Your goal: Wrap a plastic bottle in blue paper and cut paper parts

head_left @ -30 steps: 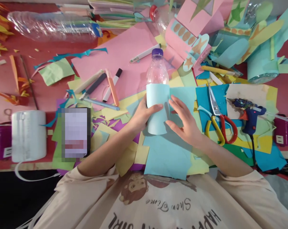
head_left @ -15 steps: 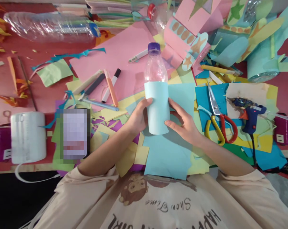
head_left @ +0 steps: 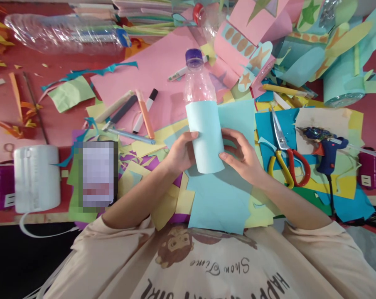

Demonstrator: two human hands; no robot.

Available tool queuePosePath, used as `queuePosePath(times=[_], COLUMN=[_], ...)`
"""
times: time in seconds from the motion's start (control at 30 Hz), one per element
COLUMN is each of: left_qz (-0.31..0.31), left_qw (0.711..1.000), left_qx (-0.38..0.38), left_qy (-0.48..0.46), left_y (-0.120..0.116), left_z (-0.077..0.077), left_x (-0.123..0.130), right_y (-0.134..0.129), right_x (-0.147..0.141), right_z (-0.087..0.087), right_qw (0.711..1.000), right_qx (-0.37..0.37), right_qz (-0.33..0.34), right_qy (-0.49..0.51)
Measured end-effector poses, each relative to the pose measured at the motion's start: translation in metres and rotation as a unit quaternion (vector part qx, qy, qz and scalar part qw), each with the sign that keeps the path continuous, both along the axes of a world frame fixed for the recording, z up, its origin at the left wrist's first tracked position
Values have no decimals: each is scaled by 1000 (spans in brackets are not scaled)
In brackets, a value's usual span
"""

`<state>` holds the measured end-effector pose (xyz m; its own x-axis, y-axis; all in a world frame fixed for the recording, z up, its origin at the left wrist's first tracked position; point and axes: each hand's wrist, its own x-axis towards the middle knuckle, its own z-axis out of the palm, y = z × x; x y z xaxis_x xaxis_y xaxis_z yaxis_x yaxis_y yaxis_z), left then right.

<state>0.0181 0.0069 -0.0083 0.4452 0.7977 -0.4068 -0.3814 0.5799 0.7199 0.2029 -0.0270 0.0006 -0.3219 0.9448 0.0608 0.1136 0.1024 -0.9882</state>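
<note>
A clear plastic bottle (head_left: 200, 85) with a purple cap leans slightly to the left in front of me. Light blue paper (head_left: 205, 137) is wrapped around its lower part. My left hand (head_left: 183, 151) grips the bottle's left side, thumb on the paper and the other fingers hidden behind. My right hand (head_left: 242, 158) is at the right side, curved, with thumb and fingertips against the paper's edge. Under the bottle lies a light blue paper sheet (head_left: 219, 203) on top of yellow scraps.
To the right are scissors (head_left: 284, 151) with red and yellow handles and a blue glue gun (head_left: 328, 155). Several markers (head_left: 144, 112) rest on pink paper at the left, near a phone (head_left: 98, 174) and a white case (head_left: 37, 178). Another plastic bottle (head_left: 63, 35) lies at the back left.
The bottle has tilted, its cap shifting left and up while its base has moved slightly right. Both hands still hold it, the right one a little farther right.
</note>
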Motion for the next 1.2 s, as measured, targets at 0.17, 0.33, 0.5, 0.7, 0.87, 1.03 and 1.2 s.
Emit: queuePosePath(times=[0.17, 0.33, 0.5, 0.7, 0.87, 1.03, 1.2], left_qz=[18, 31, 40, 63, 54, 73, 80], left_qw=[1000, 999, 998, 995, 996, 994, 994], left_qx=[11, 30, 51, 67, 74, 70, 56], left_qy=[11, 13, 10, 25, 16, 33, 55], left_y=[0, 1, 0, -1, -3, -2, -2], left_z=[0, -1, -2, -4, -4, -5, -6], left_x=[-1, -1, -1, 1, 1, 1, 1], right_y=[-1, -3, -1, -1, -1, 1, 4], right_x=[0, 0, 0, -1, -1, 2, 5], right_z=[-1, -3, -3, 3, 1, -2, -2], right_qw=[1000, 1000, 998, 997, 998, 991, 976], right_qx=[-28, -30, -57, -73, -17, 72, 126], right_qz=[-3, -4, -14, -9, -8, -31, -105], right_qy=[5, -3, -4, -19, -59, -110, -144])
